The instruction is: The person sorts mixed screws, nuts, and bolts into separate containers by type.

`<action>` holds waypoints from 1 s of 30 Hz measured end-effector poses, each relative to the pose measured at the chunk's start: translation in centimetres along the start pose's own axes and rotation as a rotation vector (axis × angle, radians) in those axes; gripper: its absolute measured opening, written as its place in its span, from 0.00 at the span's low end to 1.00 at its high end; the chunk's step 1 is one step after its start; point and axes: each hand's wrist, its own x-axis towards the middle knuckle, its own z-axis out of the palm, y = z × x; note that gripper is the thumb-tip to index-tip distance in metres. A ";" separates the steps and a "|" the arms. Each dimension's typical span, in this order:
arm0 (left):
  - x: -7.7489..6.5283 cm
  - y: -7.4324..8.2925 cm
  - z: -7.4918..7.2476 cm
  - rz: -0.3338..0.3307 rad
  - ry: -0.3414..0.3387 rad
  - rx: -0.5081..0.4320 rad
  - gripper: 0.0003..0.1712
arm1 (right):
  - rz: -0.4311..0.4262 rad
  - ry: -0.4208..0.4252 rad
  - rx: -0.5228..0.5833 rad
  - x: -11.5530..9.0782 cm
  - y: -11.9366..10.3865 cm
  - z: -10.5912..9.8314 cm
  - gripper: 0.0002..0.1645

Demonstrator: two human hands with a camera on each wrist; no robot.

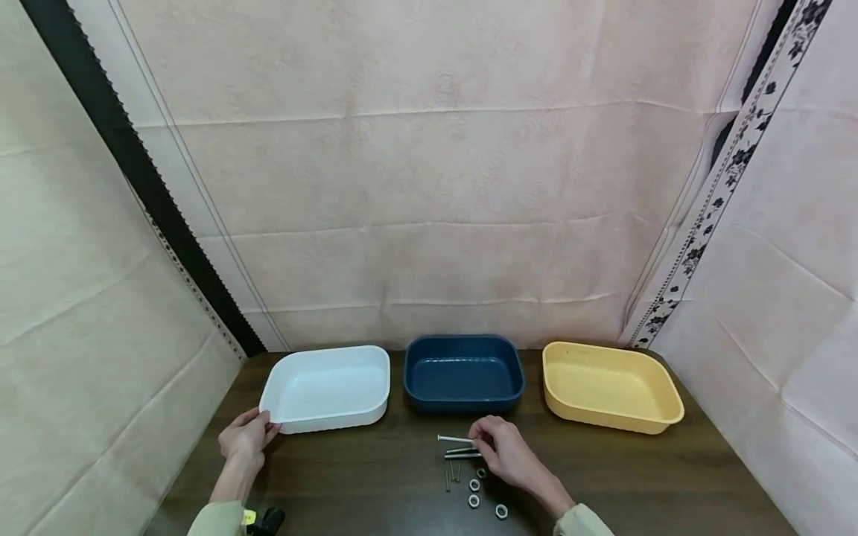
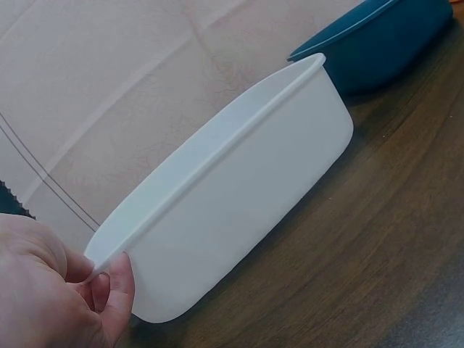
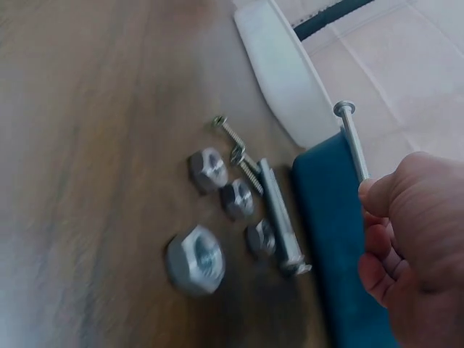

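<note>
My left hand [image 1: 244, 439] pinches the near left corner of the white tray [image 1: 328, 385], thumb and fingers on its rim [image 2: 217, 154]. My right hand [image 1: 508, 449] holds a long silver bolt [image 3: 353, 142] between thumb and fingertips, its round head pointing left in the head view. Close below that hand, more long bolts [image 1: 461, 455] lie side by side on the dark wooden table. Several hex nuts [image 3: 196, 259] and thin short screws [image 3: 231, 133] are scattered beside them.
A dark blue tray [image 1: 462, 406] stands in the middle, just beyond my right hand. To its right is a yellow tray [image 1: 613, 380]. Pale cloth [image 1: 436, 186] hangs behind the trays and along both sides of the table [image 1: 375, 484].
</note>
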 end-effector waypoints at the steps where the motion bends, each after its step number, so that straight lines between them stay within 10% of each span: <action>1: 0.0 0.0 0.0 0.000 0.001 -0.002 0.25 | -0.004 -0.003 0.006 0.2 -0.2 0.0 0.07; 16: 0.1 0.2 0.0 0.002 -0.001 -0.016 0.25 | -0.158 0.039 0.011 4.4 -2.6 1.0 0.05; 30: -0.2 -0.1 0.1 0.019 0.001 -0.023 0.24 | -0.110 0.025 -0.076 8.2 -4.4 3.7 0.04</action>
